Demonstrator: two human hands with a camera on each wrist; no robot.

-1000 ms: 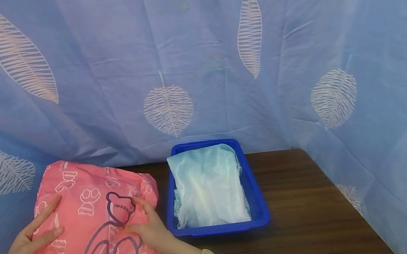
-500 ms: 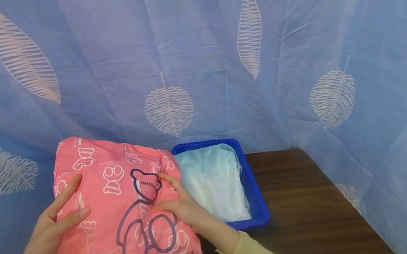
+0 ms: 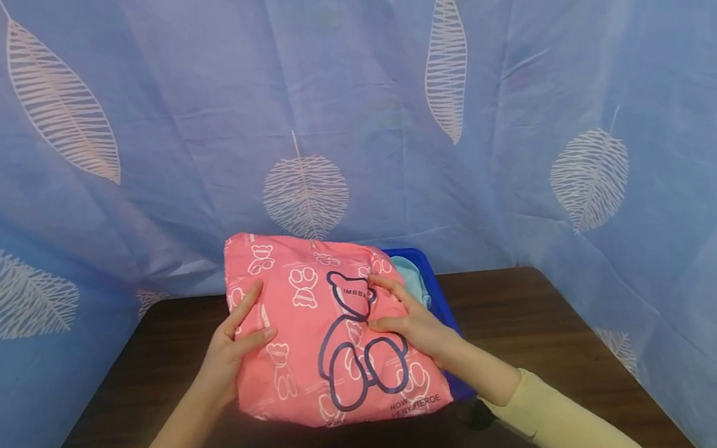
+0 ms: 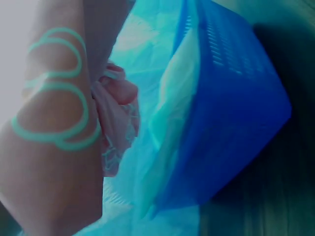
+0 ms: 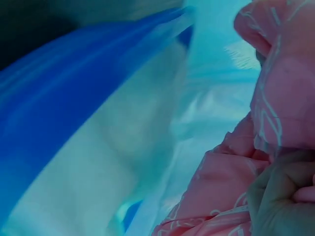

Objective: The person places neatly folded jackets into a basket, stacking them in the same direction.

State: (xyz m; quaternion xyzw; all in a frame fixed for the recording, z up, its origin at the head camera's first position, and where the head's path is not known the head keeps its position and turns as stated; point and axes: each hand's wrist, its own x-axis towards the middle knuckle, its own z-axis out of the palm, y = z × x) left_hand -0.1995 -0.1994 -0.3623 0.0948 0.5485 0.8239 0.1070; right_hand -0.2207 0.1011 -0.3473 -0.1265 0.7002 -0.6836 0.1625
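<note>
Between my hands I hold a folded pink cloth (image 3: 291, 336), printed with white bears and one large dark bear outline. My left hand (image 3: 225, 353) grips its left side, index finger and thumb on top. On the right side, my right hand (image 3: 422, 329) has its thumb and index finger on top, and in the right wrist view its curled fingers (image 5: 280, 196) grip the fabric from below. The bundle overlaps a blue plastic basket (image 3: 442, 302), hiding most of it. Inside the basket lies a pale blue and white folded cloth (image 3: 412, 282), also visible in the right wrist view.
The basket stands on a dark wooden table (image 3: 507, 310), near its back edge. A blue curtain (image 3: 380, 179) with white leaf prints hangs behind the table and along both sides.
Both hands have carried the pink cloth from the far left to the right, so that it now overlaps the basket. The grip looks the same.
</note>
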